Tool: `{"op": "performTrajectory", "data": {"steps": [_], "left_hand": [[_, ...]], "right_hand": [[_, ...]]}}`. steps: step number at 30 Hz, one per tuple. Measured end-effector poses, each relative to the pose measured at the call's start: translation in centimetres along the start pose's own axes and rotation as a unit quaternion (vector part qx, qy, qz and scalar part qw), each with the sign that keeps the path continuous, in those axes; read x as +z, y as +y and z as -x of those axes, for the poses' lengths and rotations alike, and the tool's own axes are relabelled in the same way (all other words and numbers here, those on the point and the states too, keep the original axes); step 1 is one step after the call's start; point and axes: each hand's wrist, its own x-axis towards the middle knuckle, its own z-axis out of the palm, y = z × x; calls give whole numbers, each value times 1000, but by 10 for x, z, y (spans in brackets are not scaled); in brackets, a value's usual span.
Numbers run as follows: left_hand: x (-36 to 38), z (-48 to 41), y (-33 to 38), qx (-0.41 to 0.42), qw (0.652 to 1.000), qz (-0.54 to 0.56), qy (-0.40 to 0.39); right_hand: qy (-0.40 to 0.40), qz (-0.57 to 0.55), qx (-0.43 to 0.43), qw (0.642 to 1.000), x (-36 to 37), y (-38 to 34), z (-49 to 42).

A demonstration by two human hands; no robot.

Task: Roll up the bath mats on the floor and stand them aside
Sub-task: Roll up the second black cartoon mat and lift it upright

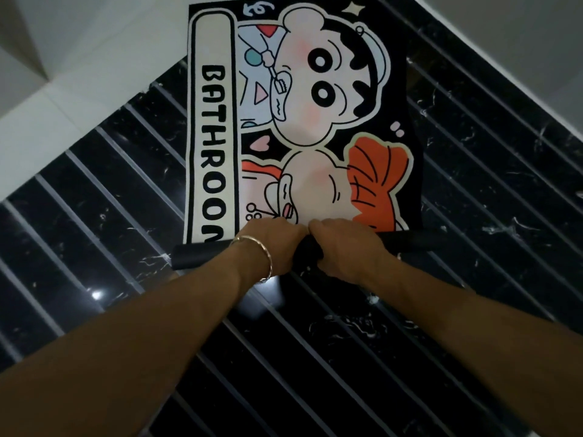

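A black bath mat [315, 127] with a cartoon child and the word BATHROOM lies flat on the dark floor, stretching away from me. Its near edge is curled into a thin black roll [195, 253] that runs left to right. My left hand [271, 244], with a bangle on the wrist, and my right hand [344, 244] sit side by side on the middle of that roll, fingers curled over it. The roll's ends stick out on both sides of my hands.
The floor [473, 247] is black marble with pale diagonal stripes. A white tiled strip [79, 74] borders it at the upper left, and a pale surface [520, 42] at the upper right. No other mat is in view.
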Motion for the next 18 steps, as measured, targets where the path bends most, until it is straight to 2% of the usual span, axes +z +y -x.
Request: {"op": "performTrajectory", "data": {"steps": [2, 6, 8, 11, 15, 18], "left_hand": [[-3, 1, 1, 3, 1000, -8, 13], [7, 10, 3, -11, 997, -53, 55], [3, 7, 1, -32, 999, -21, 32], [-8, 0, -6, -20, 999, 37, -11], [-5, 6, -2, -2, 998, -24, 52], [-2, 6, 1, -28, 998, -26, 55]], "right_hand": [[10, 8, 4, 1000, 1, 0, -1], [-32, -31, -4, 999, -6, 0, -9], [-6, -13, -8, 1000, -6, -2, -6], [51, 30, -1, 998, -3, -1, 0], [15, -35, 7, 999, -9, 5, -6], [18, -32, -5, 999, -11, 2, -6]]}}
